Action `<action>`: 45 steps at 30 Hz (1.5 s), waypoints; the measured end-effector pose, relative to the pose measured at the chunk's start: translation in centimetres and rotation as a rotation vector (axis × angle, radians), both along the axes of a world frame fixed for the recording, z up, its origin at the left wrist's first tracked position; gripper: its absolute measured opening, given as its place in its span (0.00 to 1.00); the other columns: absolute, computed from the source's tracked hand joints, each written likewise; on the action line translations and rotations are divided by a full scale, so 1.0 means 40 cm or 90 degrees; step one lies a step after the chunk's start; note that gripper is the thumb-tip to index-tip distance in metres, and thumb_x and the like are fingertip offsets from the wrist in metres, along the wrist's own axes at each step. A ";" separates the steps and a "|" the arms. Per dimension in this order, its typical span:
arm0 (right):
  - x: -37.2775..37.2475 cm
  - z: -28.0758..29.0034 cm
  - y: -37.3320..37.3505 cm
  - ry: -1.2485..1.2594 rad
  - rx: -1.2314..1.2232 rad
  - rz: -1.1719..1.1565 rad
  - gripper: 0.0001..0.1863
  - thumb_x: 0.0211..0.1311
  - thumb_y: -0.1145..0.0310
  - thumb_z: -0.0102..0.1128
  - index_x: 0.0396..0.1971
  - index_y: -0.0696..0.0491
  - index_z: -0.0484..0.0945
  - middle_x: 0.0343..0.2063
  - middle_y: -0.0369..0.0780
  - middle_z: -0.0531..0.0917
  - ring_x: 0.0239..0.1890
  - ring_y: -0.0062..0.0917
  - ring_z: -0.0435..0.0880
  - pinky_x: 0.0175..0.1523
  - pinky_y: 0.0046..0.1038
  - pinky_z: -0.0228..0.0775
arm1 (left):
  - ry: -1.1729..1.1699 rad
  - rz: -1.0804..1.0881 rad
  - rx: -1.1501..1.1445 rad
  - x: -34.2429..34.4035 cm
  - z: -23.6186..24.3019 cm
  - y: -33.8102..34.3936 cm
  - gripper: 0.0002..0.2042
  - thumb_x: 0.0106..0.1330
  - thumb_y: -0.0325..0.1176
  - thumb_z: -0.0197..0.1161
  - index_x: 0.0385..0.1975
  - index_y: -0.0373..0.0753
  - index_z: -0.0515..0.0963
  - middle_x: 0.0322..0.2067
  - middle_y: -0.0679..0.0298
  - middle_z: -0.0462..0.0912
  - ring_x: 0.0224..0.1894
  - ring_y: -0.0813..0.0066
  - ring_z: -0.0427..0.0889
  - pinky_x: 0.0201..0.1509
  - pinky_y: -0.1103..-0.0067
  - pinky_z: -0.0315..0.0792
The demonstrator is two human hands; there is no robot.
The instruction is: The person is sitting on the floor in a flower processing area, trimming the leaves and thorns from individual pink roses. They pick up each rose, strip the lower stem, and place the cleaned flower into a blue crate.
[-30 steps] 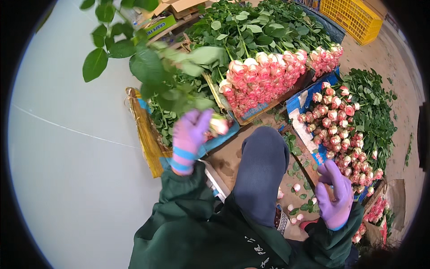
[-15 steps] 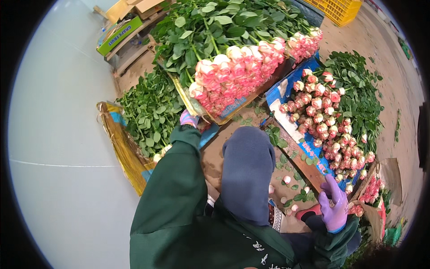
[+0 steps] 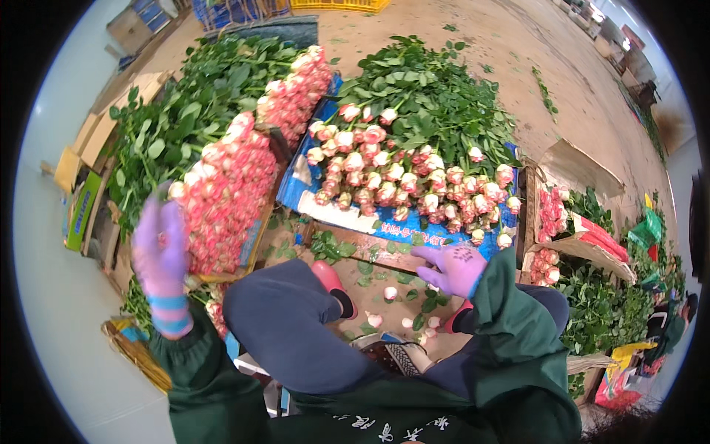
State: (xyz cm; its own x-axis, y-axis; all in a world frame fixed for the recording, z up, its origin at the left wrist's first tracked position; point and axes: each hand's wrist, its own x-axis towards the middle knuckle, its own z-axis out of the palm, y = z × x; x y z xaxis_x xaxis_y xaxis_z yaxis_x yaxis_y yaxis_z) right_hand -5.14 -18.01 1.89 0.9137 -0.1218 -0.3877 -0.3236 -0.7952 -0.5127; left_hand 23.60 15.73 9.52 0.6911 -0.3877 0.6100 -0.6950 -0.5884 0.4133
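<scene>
My left hand point(image 3: 160, 248), in a purple glove with a blue-striped cuff, is raised beside a dense stack of pink-and-white roses point(image 3: 229, 196). It is blurred, but its fingers stretch upward and nothing shows in them. In another purple glove, my right hand point(image 3: 455, 268) hovers over the near edge of a blue-covered stand point(image 3: 399, 231), thumb and forefinger apart, holding nothing visible. Looser roses point(image 3: 403, 177) lie on that stand, their blooms toward me and their leafy stems point(image 3: 436, 96) pointing away.
Fallen rose heads point(image 3: 374, 320) and leaves point(image 3: 329, 246) litter the floor between my feet. More wrapped roses point(image 3: 551, 211) stand at the right beside cardboard point(image 3: 580, 172). A green carton point(image 3: 83, 211) sits far left. Crates, one yellow point(image 3: 340, 6), stand at the back. Another person point(image 3: 671, 333) shows at far right.
The view has turned to the right. My left hand has left the edge of the rose stack's stand and risen beside the blooms. My right hand has come in front of the looser roses.
</scene>
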 end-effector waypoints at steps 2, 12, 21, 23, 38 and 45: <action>0.002 0.002 -0.047 0.066 0.020 -0.028 0.26 0.69 0.51 0.48 0.62 0.48 0.68 0.38 0.47 0.84 0.41 0.43 0.82 0.47 0.40 0.72 | 0.014 -0.168 0.162 -0.045 0.004 -0.248 0.16 0.68 0.38 0.56 0.50 0.35 0.75 0.27 0.56 0.82 0.31 0.61 0.81 0.36 0.71 0.74; 0.001 -0.063 -0.193 0.087 -0.015 0.001 0.27 0.69 0.51 0.45 0.62 0.51 0.66 0.34 0.45 0.84 0.37 0.43 0.82 0.43 0.42 0.72 | -0.186 -0.220 0.673 -0.023 -0.474 -0.930 0.25 0.60 0.49 0.58 0.52 0.39 0.74 0.60 0.55 0.68 0.66 0.57 0.61 0.66 0.60 0.56; -0.059 -0.128 -0.245 0.065 -0.059 -0.019 0.22 0.69 0.53 0.45 0.55 0.51 0.70 0.33 0.44 0.82 0.37 0.41 0.82 0.41 0.43 0.72 | -0.142 -0.143 0.639 -0.060 -0.561 -1.017 0.16 0.61 0.39 0.57 0.44 0.40 0.81 0.58 0.57 0.73 0.63 0.57 0.68 0.67 0.61 0.58; -0.047 -0.108 -0.247 0.081 -0.048 -0.016 0.22 0.69 0.53 0.45 0.55 0.51 0.70 0.33 0.44 0.83 0.36 0.42 0.81 0.41 0.43 0.72 | 0.034 -0.159 0.652 -0.088 -0.453 -1.005 0.16 0.62 0.42 0.57 0.43 0.39 0.81 0.49 0.58 0.80 0.52 0.57 0.76 0.58 0.64 0.67; -0.012 -0.042 -0.167 -0.367 0.713 -0.652 0.19 0.57 0.61 0.70 0.42 0.59 0.79 0.31 0.34 0.83 0.23 0.11 0.75 0.28 0.16 0.67 | 0.830 -0.456 0.130 -0.442 -0.182 -0.662 0.21 0.73 0.47 0.52 0.38 0.31 0.78 0.33 0.64 0.83 0.34 0.82 0.77 0.42 0.81 0.71; -0.012 0.073 -0.164 -0.589 0.893 -0.674 0.17 0.67 0.60 0.59 0.49 0.53 0.73 0.34 0.32 0.78 0.31 0.15 0.76 0.33 0.19 0.71 | 0.811 -0.444 -0.157 -0.410 -0.179 -0.679 0.16 0.72 0.37 0.54 0.51 0.30 0.75 0.32 0.65 0.83 0.32 0.84 0.78 0.39 0.84 0.73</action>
State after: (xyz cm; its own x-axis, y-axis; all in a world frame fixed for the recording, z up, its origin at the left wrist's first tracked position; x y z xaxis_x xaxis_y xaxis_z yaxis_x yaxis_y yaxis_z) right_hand -5.63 -24.58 4.82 0.6376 -0.7404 -0.2125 0.3732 0.5383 -0.7556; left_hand 7.20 -11.43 2.38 0.5221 -0.8388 -0.1542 0.0994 -0.1198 0.9878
